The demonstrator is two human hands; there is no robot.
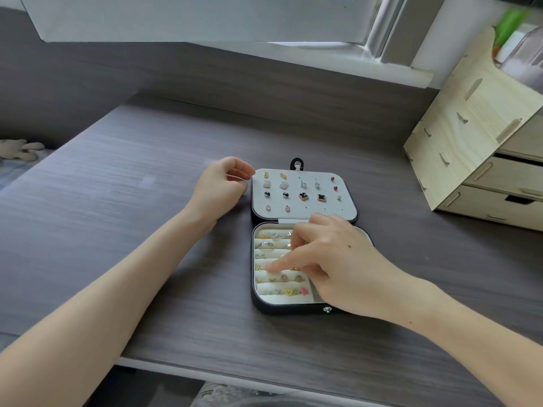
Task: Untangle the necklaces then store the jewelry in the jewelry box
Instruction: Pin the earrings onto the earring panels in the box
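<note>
Pressing down, right grip (338,259) has one straight digit on a padded row of the jewelry box (293,311) tray, other fingers curled; whether it pinches a small piece I cannot tell. Left grip (220,186) hovers loosely curled, nothing visible in it, beside the far-left corner of the open lid (308,211). Box lies open mid-desk (117,201), earrings (302,196) pinned in the lid, rings (264,245) in the rows, no necklaces in view, so probably late in the storing step; the next move calls for seating the piece without knocking its neighbours.
</note>
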